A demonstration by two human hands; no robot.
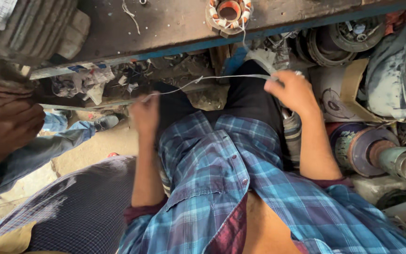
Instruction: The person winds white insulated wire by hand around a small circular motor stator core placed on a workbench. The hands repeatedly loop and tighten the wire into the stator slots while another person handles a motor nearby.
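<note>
Both my hands hold a thin white strip stretched roughly level in front of my legs. My left hand pinches its left end, fingers closed. My right hand grips the right end, near the lower shelf of the bench. Below them are my black trousers and blue checked shirt. A wound motor stator with copper coils and white ties sits on the workbench above the strip.
Another person's hand and jeans-clad leg are at the left, beside a ribbed grey motor housing. Motor parts, a rotor with shaft and round casings pile up at the right. Scraps of paper and wire lie under the bench.
</note>
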